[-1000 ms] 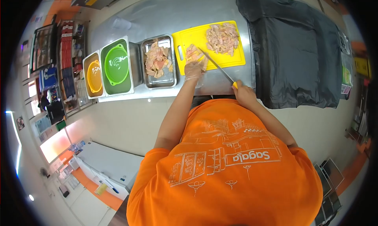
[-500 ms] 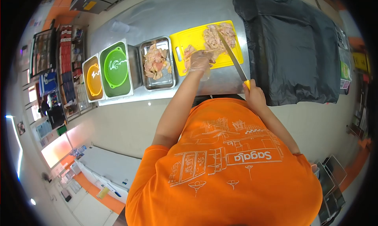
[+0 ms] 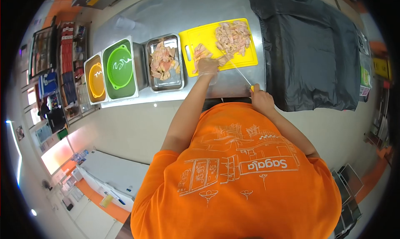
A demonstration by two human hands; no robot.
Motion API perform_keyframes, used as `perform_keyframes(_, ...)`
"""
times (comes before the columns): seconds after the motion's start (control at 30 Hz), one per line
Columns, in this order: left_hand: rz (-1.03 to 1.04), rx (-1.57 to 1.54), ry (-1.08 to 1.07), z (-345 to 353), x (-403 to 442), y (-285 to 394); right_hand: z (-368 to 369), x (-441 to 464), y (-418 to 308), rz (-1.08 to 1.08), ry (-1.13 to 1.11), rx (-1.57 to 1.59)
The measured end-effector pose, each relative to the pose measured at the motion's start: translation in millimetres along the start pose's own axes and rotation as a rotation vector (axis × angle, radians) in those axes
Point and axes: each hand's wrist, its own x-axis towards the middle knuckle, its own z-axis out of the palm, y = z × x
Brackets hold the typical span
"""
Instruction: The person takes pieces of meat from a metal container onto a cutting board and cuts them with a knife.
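My left hand, in a clear plastic glove, is closed on a strip of raw meat, apparently chicken, on the yellow cutting board. My right hand grips the yellow handle of a long knife. Its blade appears edge-on, with the tip end at the strip just right of my left fingers. A pile of cut meat covers the board's far right. Another meat piece lies beyond my left hand, near the board's handle slot.
Left of the board, a metal tray holds larger raw meat pieces. Further left are deep metal pans with a green basket and an orange basket. Black plastic sheeting covers the area right of the board.
The knife has come back toward my body and left, its tip moving from the cut pile to the held strip. The blade has turned edge-on. My left hand has shifted slightly left.
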Motion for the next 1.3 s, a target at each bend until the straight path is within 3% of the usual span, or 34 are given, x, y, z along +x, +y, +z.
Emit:
perform_keyframes(0.1, 0.218, 0.585, 0.127, -13.9, -20.3, 15.1, -10.0, 2.8, -6.8, 0.026, -0.053, -0.016)
perform_keyframes(0.27, 0.382, 0.770, 0.117, 18.9, 1.9, -9.7, -7.5, 29.0, -19.4, 0.059, -0.088, 0.027)
perform_keyframes(0.47, 0.302, 0.633, 0.093, 11.4, 0.2, -5.8, 7.1, 114.0, -58.6, 0.017, -0.025, 0.091)
perform_keyframes(0.53, 0.398, 0.568, 0.103, 31.0, 24.9, -43.9, 2.1, 115.4, -59.5, 0.031, -0.026, 0.095)
perform_keyframes(0.6, 0.249, 0.129, 0.087, 32.4, 32.4, -45.4, 1.9, 89.9, -43.9, 0.043, -0.042, 0.096)
perform_keyframes(0.67, -0.174, -0.679, 0.032, 17.0, 5.1, -19.7, 2.0, 57.5, -25.1, 0.080, -0.056, 0.146)
perform_keyframes(0.77, -0.027, -0.345, 0.191, -10.5, -11.4, 5.7, -6.4, 22.3, -5.2, 0.093, -0.085, 0.070)
perform_keyframes(0.87, 0.046, -0.628, 0.111, -15.1, -18.5, 15.3, -9.5, 9.5, -1.1, 0.108, -0.031, 0.050)
perform_keyframes(0.97, -0.124, -0.803, 0.051, -38.1, -30.8, 50.8, -11.9, 4.1, -3.0, 0.083, 0.041, 0.096)
perform_keyframes(1.07, -0.123, -0.620, -0.053, -51.9, -32.2, 69.7, -20.3, -1.2, -9.4, 0.085, 0.098, 0.154)
perform_keyframes(1.23, -0.185, -0.970, -0.047, -6.1, 0.9, 13.7, -19.1, 0.1, -14.2, 0.048, 0.078, 0.151)
perform_keyframes(1.3, -0.118, -0.845, -0.057, -3.2, 4.7, 5.2, -14.8, 2.9, -15.3, 0.036, 0.063, 0.131)
